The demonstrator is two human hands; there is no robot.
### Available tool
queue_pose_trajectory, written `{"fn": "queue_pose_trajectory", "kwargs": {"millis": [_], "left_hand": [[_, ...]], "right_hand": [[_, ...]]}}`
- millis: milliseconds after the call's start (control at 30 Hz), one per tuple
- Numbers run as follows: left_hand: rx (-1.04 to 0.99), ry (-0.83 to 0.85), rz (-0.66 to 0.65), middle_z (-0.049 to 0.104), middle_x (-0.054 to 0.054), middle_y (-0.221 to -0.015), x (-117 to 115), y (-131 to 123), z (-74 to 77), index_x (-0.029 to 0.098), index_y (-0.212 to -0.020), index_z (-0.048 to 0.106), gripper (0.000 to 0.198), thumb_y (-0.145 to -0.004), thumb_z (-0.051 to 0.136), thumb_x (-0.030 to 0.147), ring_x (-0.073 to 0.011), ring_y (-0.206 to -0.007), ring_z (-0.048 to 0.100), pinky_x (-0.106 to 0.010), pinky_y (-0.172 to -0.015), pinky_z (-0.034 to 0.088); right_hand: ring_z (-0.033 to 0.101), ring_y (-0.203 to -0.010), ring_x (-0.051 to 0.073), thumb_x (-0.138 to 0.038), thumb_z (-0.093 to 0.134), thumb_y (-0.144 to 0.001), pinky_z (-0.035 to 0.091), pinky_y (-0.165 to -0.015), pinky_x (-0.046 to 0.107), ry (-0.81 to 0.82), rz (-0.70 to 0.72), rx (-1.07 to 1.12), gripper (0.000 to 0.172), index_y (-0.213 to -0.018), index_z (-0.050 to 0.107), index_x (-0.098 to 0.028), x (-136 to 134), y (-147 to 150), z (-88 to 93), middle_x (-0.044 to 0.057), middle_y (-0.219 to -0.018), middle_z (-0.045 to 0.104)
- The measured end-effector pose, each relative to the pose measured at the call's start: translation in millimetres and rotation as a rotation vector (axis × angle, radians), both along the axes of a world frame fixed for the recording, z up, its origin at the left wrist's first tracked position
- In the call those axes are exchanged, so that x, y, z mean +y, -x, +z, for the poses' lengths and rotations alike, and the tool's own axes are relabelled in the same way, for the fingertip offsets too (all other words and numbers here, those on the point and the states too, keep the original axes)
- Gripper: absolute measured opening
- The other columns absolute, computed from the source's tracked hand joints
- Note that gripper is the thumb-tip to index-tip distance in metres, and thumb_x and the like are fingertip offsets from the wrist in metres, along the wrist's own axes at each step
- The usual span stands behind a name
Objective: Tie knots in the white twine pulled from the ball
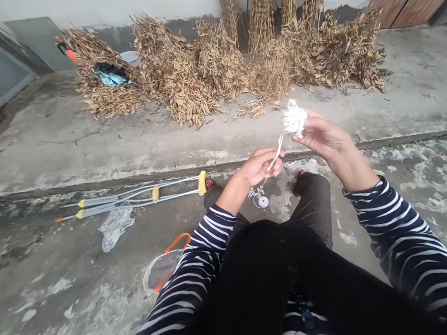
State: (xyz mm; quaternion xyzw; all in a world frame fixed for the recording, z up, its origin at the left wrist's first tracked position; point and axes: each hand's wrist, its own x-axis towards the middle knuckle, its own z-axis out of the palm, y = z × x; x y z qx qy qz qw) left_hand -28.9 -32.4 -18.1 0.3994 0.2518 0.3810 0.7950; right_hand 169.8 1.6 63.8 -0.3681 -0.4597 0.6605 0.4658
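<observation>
A white handmade-looking flower (293, 117) with looped petals is held up in front of me, over the concrete step. Its thin white stem (279, 150) slants down to the left. My left hand (263, 165) pinches this stem near its lower end. At the flower's head, my right hand (320, 133) grips the right side between thumb and fingers. The exact material of the loops is too small to make out. On the ground between my feet lies a small white spool (263, 201) with loose white cord (254, 192) beside it.
Crutches (139, 196) lie on the ground at left, with a crumpled clear plastic bag (116, 228) by them. An orange-handled bag (164, 268) sits near my left elbow. Beyond the concrete step's edge (168, 173), dried plant bundles (186, 66) lean along the wall.
</observation>
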Motion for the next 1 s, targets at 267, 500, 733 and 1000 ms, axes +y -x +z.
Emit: {"fn": "queue_pose_trajectory", "kwargs": {"millis": [267, 500, 733, 1000], "left_hand": [[0.122, -0.188, 0.347, 0.080, -0.009, -0.098, -12, -6, -10.5, 0.015, -0.112, 0.071, 0.048, -0.082, 0.084, 0.051, -0.0168, -0.093, 0.076, -0.026, -0.084, 0.056], [0.440, -0.336, 0.607, 0.081, -0.009, -0.104, 12, -19, -17.8, 0.016, -0.100, 0.078, 0.026, -0.079, 0.086, 0.028, -0.0196, -0.094, 0.074, -0.028, -0.084, 0.055], [0.341, -0.281, 0.581, 0.070, 0.000, -0.066, 13, -25, -9.5, 0.015, -0.085, 0.074, 0.020, -0.085, 0.082, 0.033, -0.0115, -0.058, 0.062, -0.024, -0.061, 0.051], [0.248, -0.172, 0.424, 0.074, -0.005, -0.076, -5, -10, -4.1, 0.013, -0.088, 0.069, 0.033, -0.086, 0.081, 0.043, -0.0122, -0.063, 0.069, -0.023, -0.055, 0.053]], "right_hand": [[0.072, -0.083, 0.016, -0.020, 0.086, -0.060, 0.067, -0.075, 0.032, -0.005, -0.079, -0.005, 0.047, -0.106, 0.074, -0.025, 1, -7, -12.9, 0.000, -0.096, 0.077], [0.074, -0.093, 0.021, -0.025, 0.090, -0.062, 0.068, -0.080, 0.038, -0.007, -0.063, -0.020, 0.047, -0.107, 0.075, -0.024, -14, 9, -20.2, 0.004, -0.108, 0.077], [0.073, -0.094, 0.022, -0.026, 0.089, -0.065, 0.067, -0.081, 0.039, -0.041, -0.047, -0.041, 0.045, -0.107, 0.074, -0.025, -12, 14, -15.9, 0.004, -0.107, 0.077], [0.071, -0.080, 0.015, -0.023, 0.088, -0.062, 0.067, -0.075, 0.031, 0.009, -0.106, 0.039, 0.038, -0.098, 0.076, -0.025, -7, 13, -15.1, 0.000, -0.094, 0.077]]}}
